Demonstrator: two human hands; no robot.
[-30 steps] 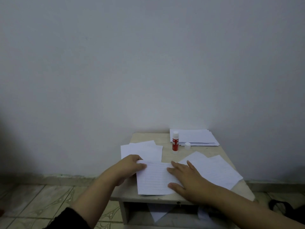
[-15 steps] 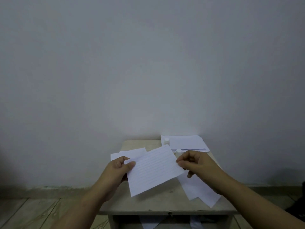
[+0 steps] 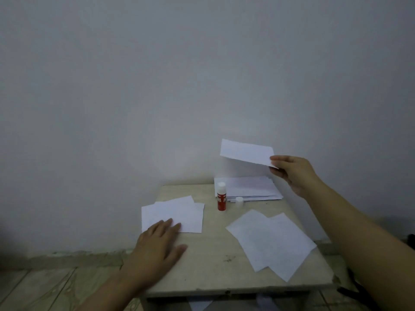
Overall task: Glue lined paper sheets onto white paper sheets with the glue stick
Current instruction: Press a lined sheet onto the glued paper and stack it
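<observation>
While the right hand [image 3: 292,173] is raised above the far right corner of the table [image 3: 213,261], it pinches one corner of a single paper sheet [image 3: 246,151] between thumb and fingers. That sheet hangs clear in the air, tilted, right over the stack of sheets [image 3: 251,189]. Too blurred to tell whether its face is lined.

Left hand [image 3: 157,245]: flat, palm down, fingers straight and slightly spread. Fingertips rest on the near edge of the left pile of white sheets [image 3: 175,212]; the palm lies on bare tabletop. It grips nothing.

Glue stick [image 3: 221,196]: upright, red body with white top, cap off, far centre of the table, just beside the left edge of the stack. Its white cap [image 3: 239,202] stands just to the right of it, at the near edge of the stack.

Stack of sheets: far right corner, against the wall [image 3: 179,86], edges roughly squared.

Right pile of sheets [image 3: 271,241]: two or more overlapping, fanned at an angle, near right of the table, one corner reaching its right edge. Faint markings on them, too soft to read as lines.

Left pile: a few overlapping sheets, slightly askew, at the left edge.

Tiled floor [image 3: 45,286] shows at near left. More paper [image 3: 199,305] is visible below the tabletop, near edge.
</observation>
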